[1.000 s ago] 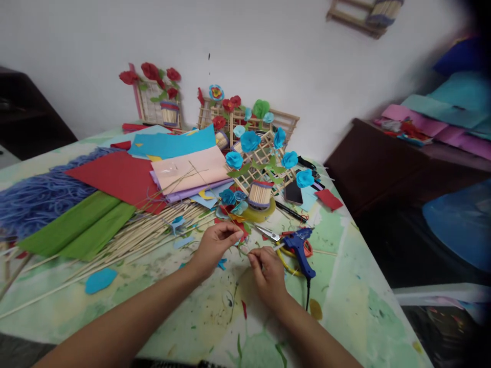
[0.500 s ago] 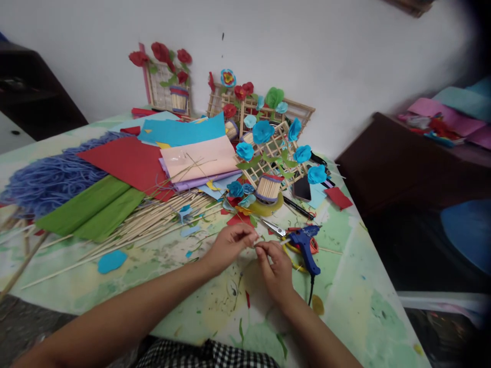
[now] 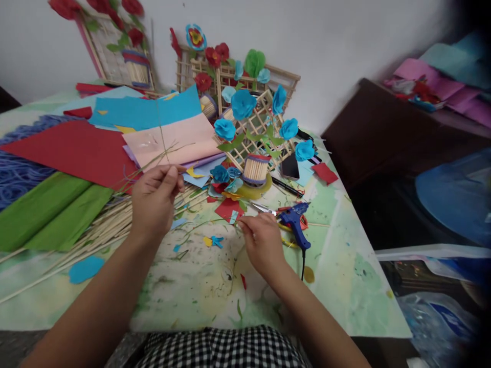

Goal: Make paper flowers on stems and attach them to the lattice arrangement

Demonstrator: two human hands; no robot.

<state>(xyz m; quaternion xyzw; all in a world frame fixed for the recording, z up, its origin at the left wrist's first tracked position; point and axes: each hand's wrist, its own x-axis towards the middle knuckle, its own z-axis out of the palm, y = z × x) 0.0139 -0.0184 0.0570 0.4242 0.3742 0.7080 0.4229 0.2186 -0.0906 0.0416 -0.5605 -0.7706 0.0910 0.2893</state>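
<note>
My left hand (image 3: 155, 204) is raised over the bundle of thin wooden sticks (image 3: 115, 217), thumb and forefinger pinched together. Whatever lies between those fingertips is too small to name; thin green stems (image 3: 164, 148) show just beyond them. Lower and to the right, my right hand (image 3: 264, 243) has its fingers closed in a pinch. Its fingertips are beside a small light blue paper strip (image 3: 233, 217), and I cannot tell whether they touch it. A blue glue gun (image 3: 297, 222) and scissors (image 3: 263, 208) lie close by the right hand. Blue (image 3: 217, 242) and yellow (image 3: 207, 241) paper scraps lie between the hands.
Behind stands a wooden lattice (image 3: 264, 120) with blue paper flowers and a small stick basket (image 3: 256, 169). Red (image 3: 88, 153), green (image 3: 57, 214) and pink (image 3: 172, 138) sheets lie to the left, beside blue yarn (image 3: 19, 179). A phone (image 3: 289, 167) rests near the lattice.
My hands, close together before, are now apart: the left has moved left and up toward the stems, while the right stays near the glue gun. The view has shifted, lifting the table items.
</note>
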